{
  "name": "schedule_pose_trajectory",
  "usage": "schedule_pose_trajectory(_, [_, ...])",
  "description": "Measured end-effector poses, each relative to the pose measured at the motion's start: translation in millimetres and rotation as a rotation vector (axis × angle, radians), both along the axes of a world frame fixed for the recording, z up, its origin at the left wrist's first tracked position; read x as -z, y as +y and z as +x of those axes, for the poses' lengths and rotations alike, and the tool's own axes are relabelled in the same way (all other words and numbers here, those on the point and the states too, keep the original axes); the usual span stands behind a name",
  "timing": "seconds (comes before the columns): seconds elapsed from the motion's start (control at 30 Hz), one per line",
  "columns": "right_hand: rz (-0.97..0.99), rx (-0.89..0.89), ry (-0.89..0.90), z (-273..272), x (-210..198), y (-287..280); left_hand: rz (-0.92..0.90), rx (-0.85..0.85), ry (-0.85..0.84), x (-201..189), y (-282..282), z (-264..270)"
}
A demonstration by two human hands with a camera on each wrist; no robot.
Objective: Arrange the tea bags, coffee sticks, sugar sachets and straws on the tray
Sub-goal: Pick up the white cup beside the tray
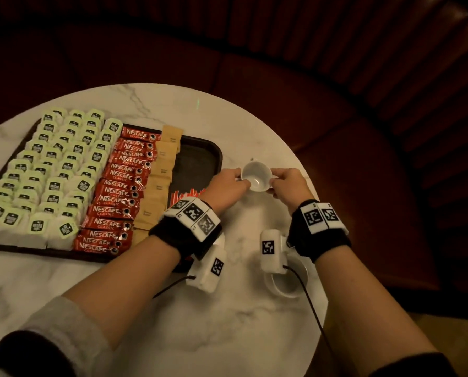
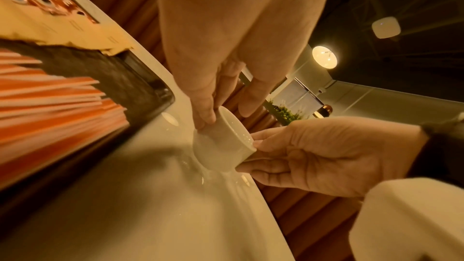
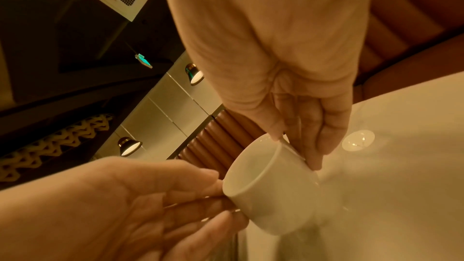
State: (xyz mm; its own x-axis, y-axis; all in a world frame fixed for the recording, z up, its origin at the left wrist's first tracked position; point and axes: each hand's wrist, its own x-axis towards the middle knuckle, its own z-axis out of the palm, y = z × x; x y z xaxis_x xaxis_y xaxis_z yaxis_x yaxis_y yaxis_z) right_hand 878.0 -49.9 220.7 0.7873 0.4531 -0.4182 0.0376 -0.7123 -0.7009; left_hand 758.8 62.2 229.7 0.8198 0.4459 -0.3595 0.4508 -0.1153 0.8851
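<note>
A dark tray (image 1: 197,164) holds rows of green-labelled tea bags (image 1: 50,170), red coffee sticks (image 1: 121,186) and brown sugar sachets (image 1: 159,172). Red-and-white straws (image 1: 186,195) lie on its near right part, partly hidden by my left wrist. Just right of the tray, both hands hold a small empty white cup (image 1: 256,176) tilted towards me, its base near the tabletop. My left hand (image 1: 237,180) pinches its left side and my right hand (image 1: 275,182) pinches its right side. The wrist views show the cup (image 2: 220,142) (image 3: 271,186) between the fingertips and the straws (image 2: 50,102) blurred.
The round white marble table (image 1: 200,322) has its edge close on the right. Another white cup or dish (image 1: 290,287) sits partly hidden under my right wrist. A dark red ribbed sofa (image 1: 363,131) curves round the far side.
</note>
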Motion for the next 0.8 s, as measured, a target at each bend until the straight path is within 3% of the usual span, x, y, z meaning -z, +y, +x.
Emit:
schedule_pose_trajectory(0.57, [0.013,0.081,0.002,11.8,35.2,42.8,0.006,-0.022,0.037,6.2,30.9,9.7])
schedule_pose_trajectory(0.8, [-0.011,0.051,0.051,10.2,25.5,37.7,0.019,-0.031,0.068,-1.7,29.8,4.2])
